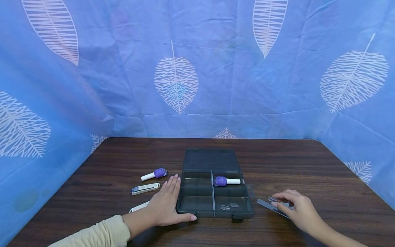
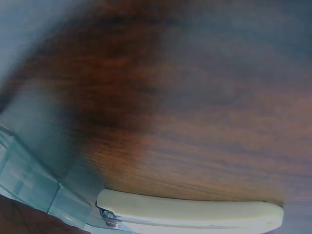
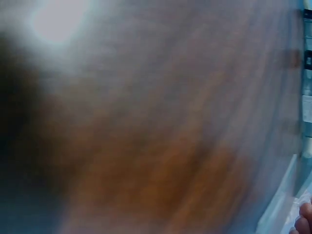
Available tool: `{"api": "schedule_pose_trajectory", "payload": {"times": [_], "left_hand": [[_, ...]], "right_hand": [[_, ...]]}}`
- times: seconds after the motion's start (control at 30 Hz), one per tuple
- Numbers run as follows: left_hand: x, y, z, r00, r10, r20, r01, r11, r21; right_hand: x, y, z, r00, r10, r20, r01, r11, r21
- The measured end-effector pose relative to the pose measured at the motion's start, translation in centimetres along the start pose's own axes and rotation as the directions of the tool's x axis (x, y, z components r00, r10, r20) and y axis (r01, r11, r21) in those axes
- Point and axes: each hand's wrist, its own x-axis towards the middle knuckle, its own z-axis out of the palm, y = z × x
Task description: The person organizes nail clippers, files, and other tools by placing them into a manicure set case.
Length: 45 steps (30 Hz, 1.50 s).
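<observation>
My left hand (image 1: pixel 168 202) rests against the left side of a dark see-through compartment box (image 1: pixel 197 214), fingers straight, thumb along its front edge. Two clear false nails (image 1: pixel 234 205) lie in the lower right compartment; a purple nail polish bottle (image 1: pixel 220 181) with a white cap lies above them. To the box's right, my right hand (image 1: pixel 297 207) pinches a small clear piece (image 1: pixel 272 198), seemingly a false nail, between thumb and fingers. Just under it lies a grey nail file (image 1: pixel 265 203). In the right wrist view, only fingertips (image 3: pixel 304 219) show at the corner.
Left of the box lie another purple polish bottle (image 1: pixel 159 172) and a white nail clipper (image 1: pixel 146 187). A second white-handled tool (image 2: pixel 190 209) is partly hidden under my left wrist, with clear bluish plastic (image 2: pixel 29 170) beside it. A blue leaf-print cloth (image 1: pixel 210 79) surrounds the wooden table (image 1: pixel 277 161).
</observation>
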Motion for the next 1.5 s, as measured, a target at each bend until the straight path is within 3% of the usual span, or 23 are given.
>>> {"api": "schedule_pose_trajectory", "payload": {"times": [0.47, 0.7, 1.17, 1.5], "left_hand": [[0.0, 0.1, -0.2, 1.0, -0.012, 0.012, 0.012, 1.0, -0.018], [0.0, 0.2, -0.3, 1.0, -0.018, 0.02, 0.019, 0.999, -0.028], [0.0, 0.2, -0.3, 1.0, -0.017, 0.015, 0.018, 1.0, -0.01], [0.0, 0.2, -0.3, 0.999, -0.025, 0.02, 0.025, 1.0, -0.013]], "right_hand": [[-2.0, 1.4, -0.5, 0.979, 0.159, 0.123, -0.152, 0.986, -0.064], [-2.2, 1.7, -0.8, 0.934, 0.253, 0.25, -0.24, 0.967, -0.082], [-1.8, 1.3, -1.2, 0.895, 0.304, 0.326, -0.271, 0.952, -0.144], [-1.6, 1.3, -1.2, 0.903, 0.274, 0.332, -0.232, 0.959, -0.16]]}}
